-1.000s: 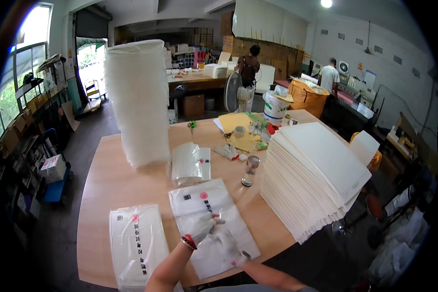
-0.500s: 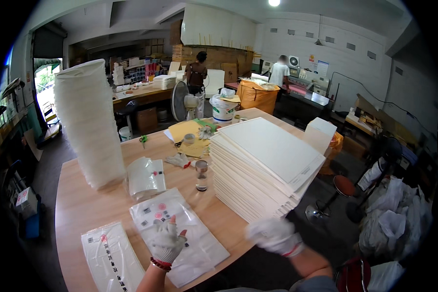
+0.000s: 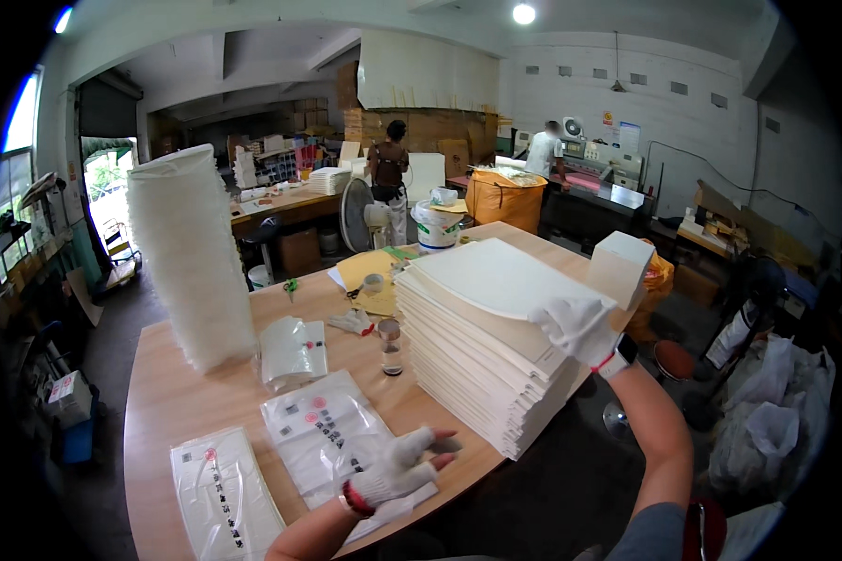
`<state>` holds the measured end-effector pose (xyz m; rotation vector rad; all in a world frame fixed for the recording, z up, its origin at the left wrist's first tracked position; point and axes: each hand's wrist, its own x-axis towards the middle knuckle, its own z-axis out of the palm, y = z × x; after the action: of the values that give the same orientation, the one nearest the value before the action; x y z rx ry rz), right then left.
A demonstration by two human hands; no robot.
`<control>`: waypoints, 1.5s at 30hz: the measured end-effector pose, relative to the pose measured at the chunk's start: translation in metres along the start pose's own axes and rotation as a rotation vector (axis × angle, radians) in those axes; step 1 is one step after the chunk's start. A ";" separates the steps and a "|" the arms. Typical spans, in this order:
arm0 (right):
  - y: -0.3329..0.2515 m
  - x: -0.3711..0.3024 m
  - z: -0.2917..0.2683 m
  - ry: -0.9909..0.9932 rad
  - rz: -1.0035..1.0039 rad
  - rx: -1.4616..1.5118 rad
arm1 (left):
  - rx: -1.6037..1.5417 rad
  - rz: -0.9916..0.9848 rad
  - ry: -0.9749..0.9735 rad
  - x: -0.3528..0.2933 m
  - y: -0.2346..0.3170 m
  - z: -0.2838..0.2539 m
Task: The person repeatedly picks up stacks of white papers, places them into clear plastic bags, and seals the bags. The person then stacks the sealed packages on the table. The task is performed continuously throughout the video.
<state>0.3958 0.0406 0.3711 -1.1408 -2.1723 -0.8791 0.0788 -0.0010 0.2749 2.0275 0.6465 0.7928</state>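
Note:
My right hand [image 3: 575,329], in a white knit glove, is closed on the near right corner of the top white sheet [image 3: 496,271]. That sheet curls up off a tall, slightly fanned stack of white sheets [image 3: 468,379]. My left hand [image 3: 404,465], gloved with some bare fingertips, hovers with fingers apart over the lower part of a flat clear plastic bag with printing [image 3: 323,421]. It holds nothing. Left of it lies a second pile of printed bags [image 3: 223,500]. A smaller wrapped packet [image 3: 293,351] sits behind them.
A tall fluffy white stack [image 3: 192,262] stands at the table's left. A clear glass jar [image 3: 390,348] is beside the sheets, with a loose glove [image 3: 354,323], yellow papers [image 3: 376,290] and green-handled scissors [image 3: 291,288] behind. A red stool [image 3: 674,358] and two people are beyond the table.
My right hand has risen from below the stack's near edge to the top sheet and bent its corner up. The left hand has shifted right and lower over the bag.

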 end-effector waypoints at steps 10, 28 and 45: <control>-0.077 -0.042 -0.084 -0.302 0.093 0.618 | -1.150 -0.497 -0.098 -0.017 0.049 -0.012; -0.236 -0.146 0.052 -0.006 0.733 0.964 | 1.117 -0.164 0.597 -0.085 -0.084 -0.004; -0.283 -0.118 0.232 -0.765 0.995 0.521 | 0.483 -0.310 0.337 -0.093 -0.192 0.041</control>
<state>0.1795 0.0324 0.0533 -2.1269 -1.7101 0.6003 0.0182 0.0121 0.0672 2.1483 1.4223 0.8538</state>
